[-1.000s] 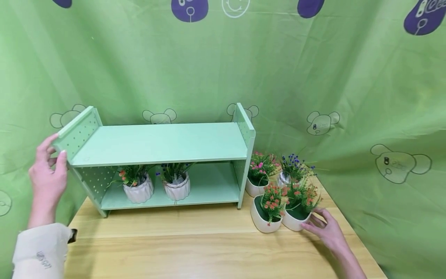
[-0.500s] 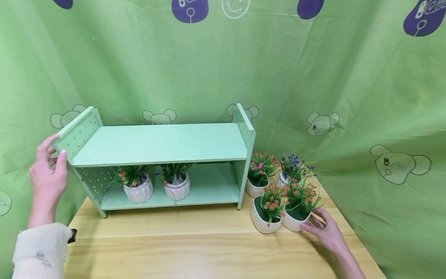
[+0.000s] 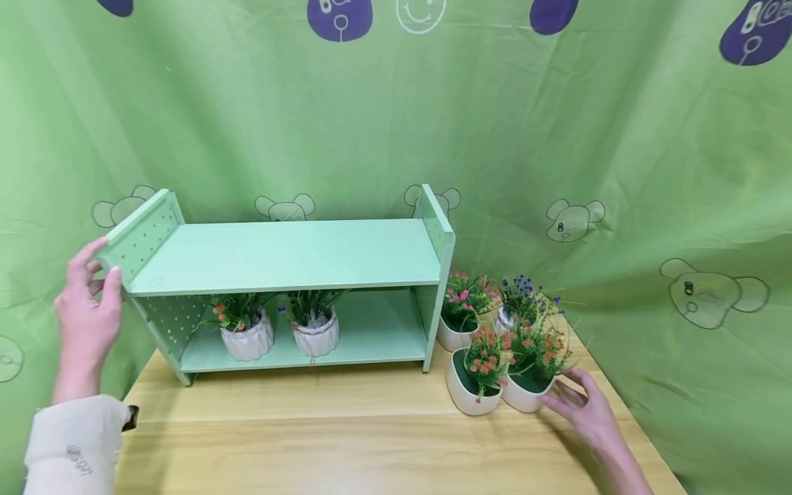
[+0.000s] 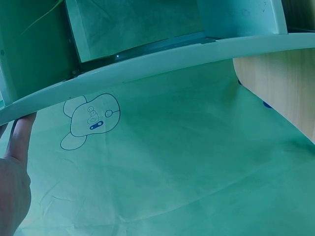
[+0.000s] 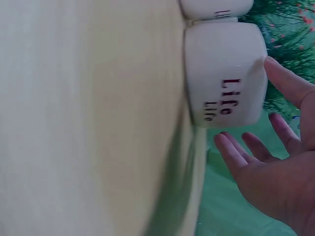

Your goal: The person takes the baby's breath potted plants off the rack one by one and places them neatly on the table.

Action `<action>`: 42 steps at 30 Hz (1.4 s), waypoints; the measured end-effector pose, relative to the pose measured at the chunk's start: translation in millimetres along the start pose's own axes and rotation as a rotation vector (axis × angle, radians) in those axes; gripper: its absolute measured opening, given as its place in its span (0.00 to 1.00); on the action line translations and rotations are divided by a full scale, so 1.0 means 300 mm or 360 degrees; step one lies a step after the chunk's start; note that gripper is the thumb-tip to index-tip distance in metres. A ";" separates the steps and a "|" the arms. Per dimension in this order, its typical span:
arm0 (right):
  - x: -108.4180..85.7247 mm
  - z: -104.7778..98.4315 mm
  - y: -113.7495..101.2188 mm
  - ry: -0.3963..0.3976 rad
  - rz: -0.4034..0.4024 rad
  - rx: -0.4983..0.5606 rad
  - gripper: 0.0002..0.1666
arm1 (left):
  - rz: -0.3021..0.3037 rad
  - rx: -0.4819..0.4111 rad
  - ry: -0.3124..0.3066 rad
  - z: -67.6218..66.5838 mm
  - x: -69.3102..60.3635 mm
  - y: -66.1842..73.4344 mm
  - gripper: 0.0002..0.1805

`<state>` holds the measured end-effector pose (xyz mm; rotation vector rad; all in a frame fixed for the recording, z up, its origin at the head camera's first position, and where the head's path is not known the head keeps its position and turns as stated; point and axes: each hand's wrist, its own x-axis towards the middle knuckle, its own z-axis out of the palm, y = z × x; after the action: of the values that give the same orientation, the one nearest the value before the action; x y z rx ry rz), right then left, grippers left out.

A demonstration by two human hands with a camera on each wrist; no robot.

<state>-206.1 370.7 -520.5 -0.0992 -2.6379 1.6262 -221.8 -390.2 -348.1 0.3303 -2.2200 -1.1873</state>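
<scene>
A mint-green two-tier shelf stands on the wooden table. At its left side panel, my left hand grips the front edge, the thumb at the front and the fingers on the outer side. Two white fluted pots, one with orange flowers and one with purple flowers, stand on the lower tier. My right hand is at a white pot with red-orange flowers. In the right wrist view, the thumb touches this pot, marked "Life", while the other fingers are spread beside it.
Beside that pot stands another white pot with red-orange flowers. Behind them are a pink-flowered pot and a purple-flowered pot, close to the shelf's right panel. A green printed curtain hangs behind the table.
The right thumb shifts very slightly along the pot. The left hand, shelf and pots stay where they were.
</scene>
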 end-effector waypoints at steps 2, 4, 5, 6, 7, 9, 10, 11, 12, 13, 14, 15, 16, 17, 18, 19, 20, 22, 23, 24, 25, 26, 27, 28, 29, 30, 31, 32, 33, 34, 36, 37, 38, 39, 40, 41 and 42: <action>-0.006 -0.007 -0.017 0.0064 -0.0062 0.0030 0.53 | -0.0005 -0.0002 0.0004 0.003 -0.001 -0.004 0.31; -0.013 -0.010 -0.046 0.0140 -0.0125 0.0041 0.53 | -0.0008 -0.0010 0.0017 0.004 -0.001 -0.008 0.30; -0.015 -0.010 -0.065 0.0180 -0.0154 0.0040 0.54 | -0.0005 -0.0006 0.0027 0.005 0.000 -0.009 0.30; -0.018 -0.010 -0.086 0.0218 -0.0183 0.0042 0.54 | -0.0002 -0.0005 0.0031 0.005 0.001 -0.010 0.30; -0.021 -0.009 -0.110 0.0255 -0.0210 0.0038 0.55 | 0.0002 -0.0002 0.0035 0.005 0.002 -0.011 0.30; -0.028 -0.007 -0.162 0.0323 -0.0259 0.0037 0.56 | 0.0004 0.0007 0.0034 0.005 0.003 -0.012 0.30; -0.030 -0.004 -0.191 0.0361 -0.0282 0.0038 0.57 | 0.0006 0.0006 0.0034 0.005 0.003 -0.012 0.30; -0.031 0.001 -0.220 0.0394 -0.0311 0.0051 0.57 | 0.0007 0.0001 0.0030 0.006 0.004 -0.012 0.30; -0.032 0.008 -0.250 0.0426 -0.0335 0.0054 0.57 | 0.0005 -0.0004 0.0028 0.006 0.005 -0.012 0.30; -0.034 0.015 -0.280 0.0451 -0.0360 0.0052 0.57 | 0.0003 -0.0004 0.0029 0.006 0.005 -0.012 0.30; -0.036 0.026 -0.310 0.0475 -0.0388 0.0052 0.56 | 0.0002 -0.0004 0.0030 0.006 0.006 -0.011 0.30; -0.038 0.038 -0.338 0.0497 -0.0419 0.0051 0.55 | 0.0002 -0.0003 0.0034 0.006 0.006 -0.010 0.30; -0.039 0.051 -0.367 0.0507 -0.0451 0.0056 0.54 | -0.0001 -0.0007 0.0032 0.006 0.005 -0.008 0.30; -0.040 0.065 -0.393 0.0510 -0.0485 0.0061 0.53 | -0.0008 0.0001 0.0032 0.006 0.004 -0.007 0.30; -0.041 0.080 -0.419 0.0505 -0.0521 0.0069 0.53 | -0.0015 0.0010 0.0034 0.006 0.003 -0.006 0.30; -0.040 0.097 -0.442 0.0492 -0.0562 0.0088 0.52 | -0.0020 0.0014 0.0034 0.006 0.001 -0.005 0.30; -0.039 0.116 -0.467 0.0476 -0.0607 0.0126 0.51 | -0.0024 0.0020 0.0036 0.006 0.000 -0.004 0.30; -0.035 0.154 -0.514 0.0425 -0.0683 0.0198 0.49 | -0.0033 0.0022 0.0039 0.005 -0.003 -0.002 0.30; -0.033 0.175 -0.536 0.0394 -0.0720 0.0237 0.48 | -0.0035 0.0023 0.0040 0.005 -0.003 -0.002 0.30; -0.030 0.197 -0.555 0.0361 -0.0754 0.0270 0.47 | -0.0033 0.0024 0.0044 0.005 -0.004 -0.001 0.30; -0.026 0.221 -0.574 0.0322 -0.0788 0.0311 0.46 | -0.0034 0.0023 0.0046 0.005 -0.005 0.000 0.30; -0.024 0.246 -0.593 0.0286 -0.0820 0.0342 0.45 | -0.0034 0.0025 0.0048 0.005 -0.005 0.000 0.30; -0.021 0.271 -0.607 0.0250 -0.0853 0.0351 0.44 | -0.0034 0.0023 0.0047 0.005 -0.005 0.001 0.30; -0.018 0.297 -0.623 0.0209 -0.0880 0.0366 0.43 | -0.0034 0.0021 0.0045 0.004 -0.004 0.002 0.30; -0.013 0.324 -0.636 0.0169 -0.0916 0.0383 0.42 | -0.0036 0.0024 0.0047 0.004 -0.004 0.002 0.30; -0.009 0.352 -0.650 0.0125 -0.0949 0.0400 0.41 | -0.0040 0.0024 0.0046 0.004 -0.003 0.003 0.30; -0.004 0.378 -0.664 0.0076 -0.0982 0.0420 0.41 | -0.0042 0.0021 0.0042 0.004 -0.003 0.003 0.30; -0.001 0.404 -0.677 0.0031 -0.1002 0.0421 0.40 | -0.0043 0.0024 0.0040 0.004 -0.002 0.004 0.30; 0.002 0.430 -0.690 -0.0024 -0.1014 0.0430 0.40 | -0.0046 0.0021 0.0038 0.004 -0.002 0.004 0.30; 0.005 0.455 -0.702 -0.0072 -0.1011 0.0435 0.40 | -0.0050 0.0020 0.0036 0.004 -0.002 0.003 0.30; 0.011 0.503 -0.722 -0.0170 -0.0997 0.0433 0.39 | -0.0052 0.0017 0.0027 0.006 -0.004 0.003 0.30; 0.016 0.527 -0.729 -0.0215 -0.0988 0.0429 0.39 | -0.0054 0.0015 0.0027 0.006 -0.004 0.003 0.30; 0.020 0.550 -0.736 -0.0260 -0.0976 0.0430 0.38 | -0.0054 0.0012 0.0031 0.006 -0.005 0.002 0.30; 0.025 0.574 -0.740 -0.0306 -0.0966 0.0429 0.38 | -0.0056 0.0003 0.0034 0.006 -0.005 0.002 0.30; 0.032 0.597 -0.743 -0.0346 -0.0960 0.0428 0.38 | -0.0056 -0.0002 0.0032 0.006 -0.005 0.002 0.30; 0.039 0.621 -0.746 -0.0390 -0.0955 0.0437 0.37 | -0.0054 -0.0006 0.0034 0.006 -0.005 0.001 0.30; 0.046 0.646 -0.747 -0.0431 -0.0945 0.0442 0.37 | -0.0055 -0.0010 0.0036 0.006 -0.005 0.001 0.30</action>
<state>-240.3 98.6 -407.2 0.8750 -2.2305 1.8299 -221.8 -388.2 -349.3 0.3794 -2.1989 -1.2023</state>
